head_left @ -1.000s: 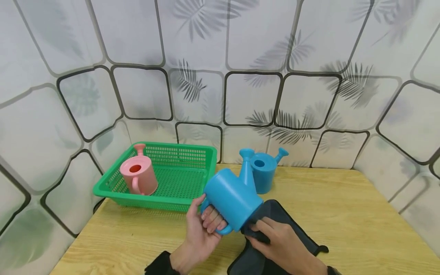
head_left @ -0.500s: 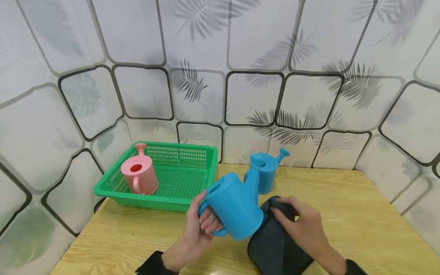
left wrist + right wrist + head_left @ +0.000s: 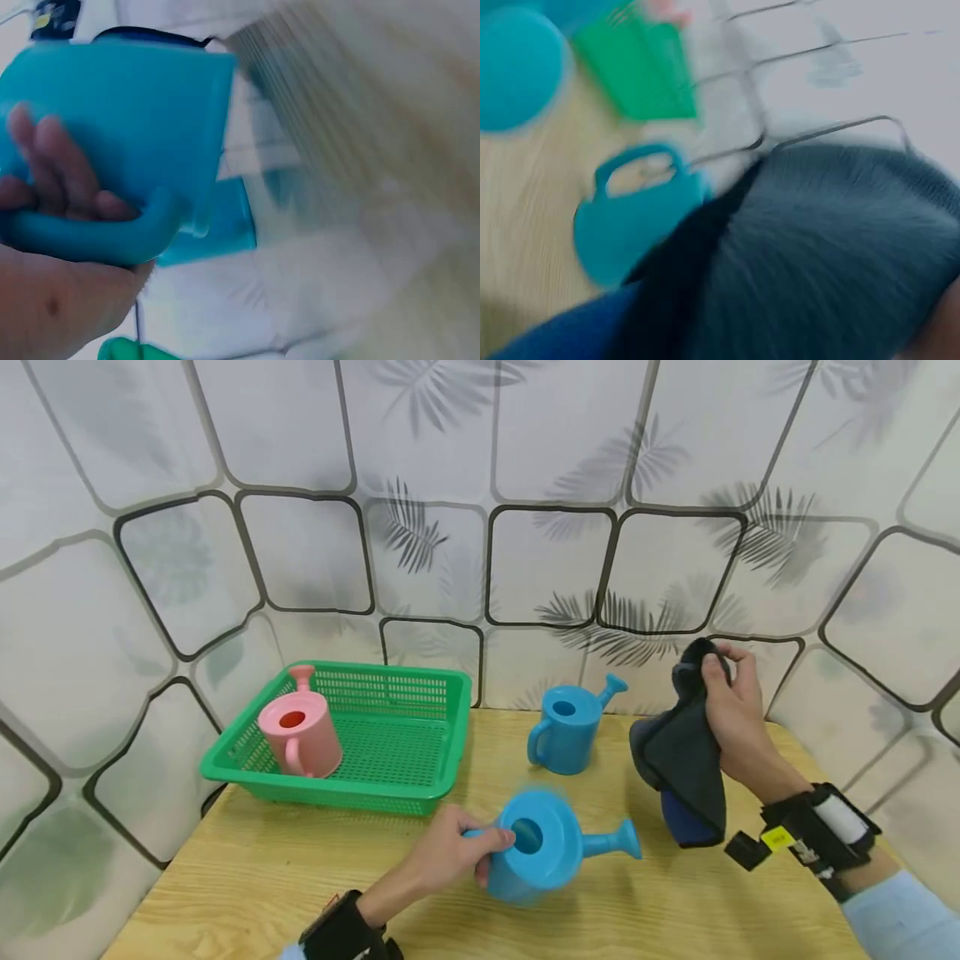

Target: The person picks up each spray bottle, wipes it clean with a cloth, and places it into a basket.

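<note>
Fingers (image 3: 67, 159) of the left hand (image 3: 453, 850) are clamped round the handle (image 3: 90, 240) of a blue watering can (image 3: 553, 862), seemingly for steadiness over the bench (image 3: 300, 868); a dark cloth (image 3: 686, 764) is pinched by the right hand (image 3: 738, 714), apparently kept clear.

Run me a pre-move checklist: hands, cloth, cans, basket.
1. Left fingers curled round the handle of the held blue plastic watering can: ok.
2. Right fingers free: not ok, they hold the dark grey fabric cloth.
3. Cloth apart from held can: ok.
4. Held can's base off the wooden table: cannot tell, motion blur.
5. Second blue plastic watering can upright: ok.
6. Green perforated plastic basket has bare floor beside the pink plastic watering can: ok.
</note>
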{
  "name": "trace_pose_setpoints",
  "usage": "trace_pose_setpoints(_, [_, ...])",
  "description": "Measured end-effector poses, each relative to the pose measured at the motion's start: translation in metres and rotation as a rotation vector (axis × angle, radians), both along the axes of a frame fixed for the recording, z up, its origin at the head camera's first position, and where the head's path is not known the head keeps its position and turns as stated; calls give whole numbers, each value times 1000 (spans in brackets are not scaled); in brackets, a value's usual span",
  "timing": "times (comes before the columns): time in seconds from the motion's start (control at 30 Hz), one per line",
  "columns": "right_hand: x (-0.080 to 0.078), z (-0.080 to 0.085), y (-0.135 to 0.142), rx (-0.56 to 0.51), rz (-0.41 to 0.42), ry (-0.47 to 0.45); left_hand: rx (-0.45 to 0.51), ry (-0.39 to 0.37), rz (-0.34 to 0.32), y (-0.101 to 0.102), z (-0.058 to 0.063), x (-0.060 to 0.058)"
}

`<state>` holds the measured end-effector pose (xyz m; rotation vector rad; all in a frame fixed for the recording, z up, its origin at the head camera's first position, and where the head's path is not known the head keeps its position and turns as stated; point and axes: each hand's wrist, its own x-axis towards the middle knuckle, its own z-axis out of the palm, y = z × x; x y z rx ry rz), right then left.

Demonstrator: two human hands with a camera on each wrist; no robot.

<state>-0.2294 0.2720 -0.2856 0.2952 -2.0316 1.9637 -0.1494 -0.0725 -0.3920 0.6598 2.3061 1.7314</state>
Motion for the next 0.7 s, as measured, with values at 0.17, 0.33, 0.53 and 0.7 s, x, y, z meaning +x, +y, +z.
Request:
trace_pose_setpoints(0.17, [-7,-13,-24,607,13,259,-213,69,-37,-6,1,-11])
trace_pose_setpoints(0.33, [14,-29,-53,822,218,585,-250,109,-30,-8,-1,-20])
trace_pose_setpoints(0.53, [37,-27,-79,906,404,810,-208,119,-35,-6,-4,-21])
trace_pose_setpoints(0.7, [44,-23,-84,999,411,900,-164,155,-44,-5,-1,-20])
